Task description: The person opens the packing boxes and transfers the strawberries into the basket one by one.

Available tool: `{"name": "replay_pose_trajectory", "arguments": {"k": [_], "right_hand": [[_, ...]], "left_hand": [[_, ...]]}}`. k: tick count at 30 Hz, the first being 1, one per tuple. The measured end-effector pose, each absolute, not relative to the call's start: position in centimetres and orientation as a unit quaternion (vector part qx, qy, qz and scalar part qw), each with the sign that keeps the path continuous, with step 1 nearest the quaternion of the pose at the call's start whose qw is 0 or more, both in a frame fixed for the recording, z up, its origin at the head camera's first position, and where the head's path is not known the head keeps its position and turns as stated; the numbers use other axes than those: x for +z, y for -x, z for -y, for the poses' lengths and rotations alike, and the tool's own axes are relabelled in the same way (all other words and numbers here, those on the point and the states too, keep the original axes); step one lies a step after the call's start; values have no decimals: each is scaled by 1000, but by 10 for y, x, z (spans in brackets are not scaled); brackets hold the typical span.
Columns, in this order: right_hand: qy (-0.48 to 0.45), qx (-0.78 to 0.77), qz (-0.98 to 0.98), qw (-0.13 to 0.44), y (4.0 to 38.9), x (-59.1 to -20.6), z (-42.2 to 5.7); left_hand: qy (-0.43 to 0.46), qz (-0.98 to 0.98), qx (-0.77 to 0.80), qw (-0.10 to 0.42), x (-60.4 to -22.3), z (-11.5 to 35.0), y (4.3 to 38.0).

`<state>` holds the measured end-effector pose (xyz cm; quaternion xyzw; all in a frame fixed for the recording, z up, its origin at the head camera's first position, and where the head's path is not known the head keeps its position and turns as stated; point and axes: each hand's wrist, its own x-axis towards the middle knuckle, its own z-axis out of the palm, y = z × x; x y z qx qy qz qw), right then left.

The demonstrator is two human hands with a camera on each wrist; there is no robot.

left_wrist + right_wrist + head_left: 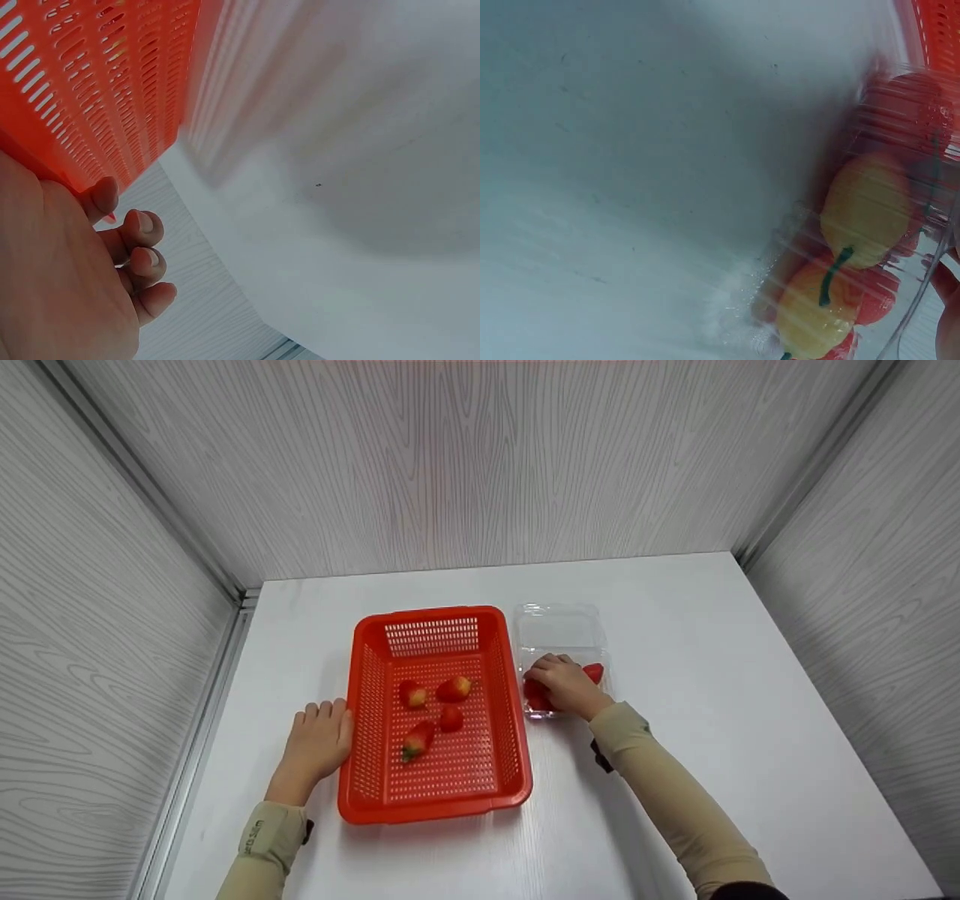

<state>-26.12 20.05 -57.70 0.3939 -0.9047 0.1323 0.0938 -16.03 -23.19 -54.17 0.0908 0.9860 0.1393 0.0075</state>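
In the head view my left hand (320, 739) lies against the left rim of a red plastic basket (435, 814). The left wrist view shows its thumb at the rim and the other fingers loosely bent, gripping nothing. My right hand (566, 684) is down in a clear plastic clamshell box (559, 626), lid folded back. Its fingers curl over a red strawberry (534, 690), mostly hidden beneath them. Another strawberry (594, 672) shows beside the hand. Through the box wall, the right wrist view shows several strawberries (866, 210) with yellowish tops and green stems.
Several strawberries (418, 740) lie spread over the basket's perforated floor. Basket and box stand side by side on a white table (712, 660). Grey wood-grain panels (480, 465) rise behind the table and at both sides.
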Motion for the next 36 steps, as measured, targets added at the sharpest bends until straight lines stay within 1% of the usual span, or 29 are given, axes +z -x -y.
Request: {"name": "replay_pose_trajectory", "arguments": {"k": [6, 20, 27, 31, 36], "right_hand": [[-376, 124, 914, 94, 259, -579, -200], [-349, 154, 923, 57, 261, -570, -200], [-347, 156, 923, 63, 262, -560, -200], [-343, 161, 923, 67, 262, -553, -201], [-329, 162, 926, 91, 263, -539, -201]], "left_hand": [[-89, -985, 147, 12, -540, 232, 160], [-94, -986, 140, 9, -540, 232, 160], [-98, -986, 137, -15, -540, 231, 160], [-97, -985, 139, -15, -539, 230, 159], [-98, -985, 139, -15, -540, 231, 160]]}}
